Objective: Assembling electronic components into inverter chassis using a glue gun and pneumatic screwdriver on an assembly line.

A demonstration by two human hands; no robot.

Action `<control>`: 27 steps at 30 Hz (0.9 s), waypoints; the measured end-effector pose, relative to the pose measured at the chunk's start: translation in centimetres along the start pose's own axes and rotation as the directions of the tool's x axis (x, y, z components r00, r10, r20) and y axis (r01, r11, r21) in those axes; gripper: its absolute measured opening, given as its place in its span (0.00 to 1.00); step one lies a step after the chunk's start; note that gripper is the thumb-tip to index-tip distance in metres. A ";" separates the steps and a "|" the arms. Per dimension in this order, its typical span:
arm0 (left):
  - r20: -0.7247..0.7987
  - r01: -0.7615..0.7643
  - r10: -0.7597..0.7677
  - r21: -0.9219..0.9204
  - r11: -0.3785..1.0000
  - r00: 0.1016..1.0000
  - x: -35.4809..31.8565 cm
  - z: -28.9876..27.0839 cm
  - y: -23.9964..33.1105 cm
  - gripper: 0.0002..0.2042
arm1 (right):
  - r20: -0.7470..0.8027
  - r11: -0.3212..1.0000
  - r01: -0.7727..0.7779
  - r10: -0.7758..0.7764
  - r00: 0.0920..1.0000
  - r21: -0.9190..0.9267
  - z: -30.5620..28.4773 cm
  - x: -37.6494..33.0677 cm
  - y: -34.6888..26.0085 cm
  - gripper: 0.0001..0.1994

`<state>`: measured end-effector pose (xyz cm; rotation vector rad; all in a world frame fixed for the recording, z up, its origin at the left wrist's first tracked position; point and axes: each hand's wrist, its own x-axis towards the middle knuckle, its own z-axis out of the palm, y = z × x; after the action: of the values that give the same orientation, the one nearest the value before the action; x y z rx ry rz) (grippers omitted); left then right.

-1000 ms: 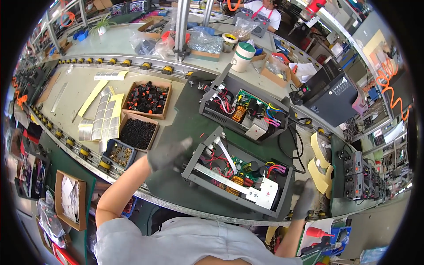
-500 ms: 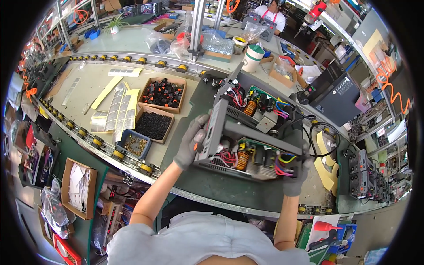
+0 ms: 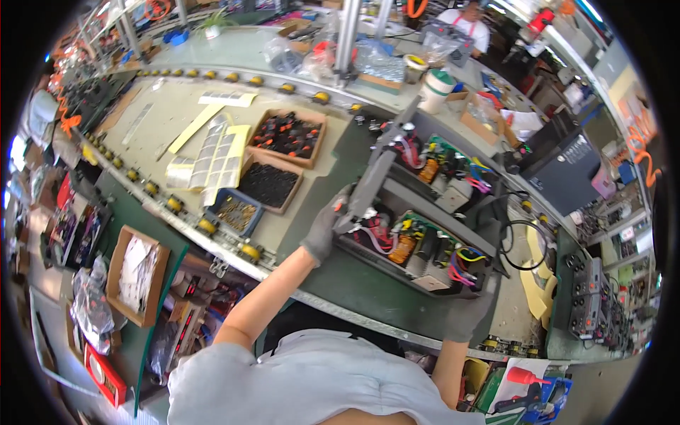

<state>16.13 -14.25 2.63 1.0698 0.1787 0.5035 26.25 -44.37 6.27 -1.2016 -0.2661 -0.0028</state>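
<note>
An open-topped electronic unit (image 3: 418, 258) with a dark metal casing lies at an angle before me, its coil, metal heat sinks and coloured wires exposed. My left hand (image 3: 327, 225), in a grey glove, is closed around the casing's left end panel. At the near right corner, my gloved right hand (image 3: 467, 317) has its fingers up against the casing's end; they are blurred and partly hidden. A second open unit (image 3: 443, 170) of the same kind sits directly behind. Both are over a dark green mat (image 3: 375, 290).
Left of the mat stand boxes of black-and-orange parts (image 3: 287, 138), black screws (image 3: 269, 184) and brass-coloured pieces (image 3: 236, 212). Label sheets (image 3: 212, 159) lie beside them. A black cable (image 3: 542, 244) loops at the right. Rollers (image 3: 205, 225) edge the table. A person (image 3: 464, 28) is across it.
The near unit's left panel has turned and now lines up with the rear unit's panel. My right hand has slid toward me along the casing's end. The whole view has shifted.
</note>
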 end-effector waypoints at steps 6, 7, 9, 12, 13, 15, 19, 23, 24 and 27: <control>-0.102 0.073 -0.062 0.112 0.991 0.993 0.1 2.2 -3.9 0.24 | 0.017 0.907 0.259 -0.268 0.963 -0.333 -3.5 2.9 -1.2 0.17; -0.100 -0.004 0.031 0.262 0.965 0.995 -0.1 2.2 -4.7 0.26 | 0.084 0.927 0.268 -0.255 0.963 -0.261 -6.7 4.1 -0.4 0.20; -0.106 -0.032 0.066 0.295 0.955 0.992 -1.3 1.9 -5.4 0.25 | -0.186 0.994 0.061 -0.077 0.980 -0.090 -4.5 3.4 -2.3 0.20; -0.105 0.035 -0.004 0.298 0.954 0.994 -3.1 1.4 -2.9 0.22 | -0.046 0.933 0.202 -0.225 0.973 -0.298 -5.4 2.8 -1.9 0.18; -0.102 0.112 -0.084 0.309 0.945 0.991 -3.9 0.6 -1.6 0.20 | 0.145 0.705 0.431 -0.429 0.892 -0.563 -4.3 2.6 -1.2 0.18; -0.257 0.102 0.011 0.422 0.901 0.966 -5.1 -1.3 1.2 0.18 | -0.426 0.985 0.154 -0.170 0.889 -0.072 -1.1 2.0 -4.0 0.17; -0.403 0.050 0.668 0.875 0.482 0.626 -10.3 -12.1 8.3 0.08 | -0.134 0.598 0.662 -0.779 0.613 -0.452 1.2 1.7 -8.5 0.10; -0.421 0.602 0.809 0.791 0.108 0.409 -19.8 -19.4 17.3 0.07 | 0.119 0.498 0.697 -0.764 0.634 -0.516 2.8 3.7 -10.5 0.15; -0.420 0.691 0.793 0.723 -0.002 0.442 -21.8 -20.2 18.8 0.07 | 0.120 0.503 0.695 -0.760 0.638 -0.514 2.2 4.6 -10.3 0.15; -0.628 0.822 0.554 0.529 -0.211 0.546 -25.3 -21.6 21.2 0.10 | 0.216 0.490 0.520 -0.549 0.808 -0.699 2.0 5.9 -9.7 0.18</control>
<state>-20.61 -1.07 8.24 2.3332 2.1304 0.4460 30.14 -45.29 17.09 -1.8854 -0.6513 -0.7649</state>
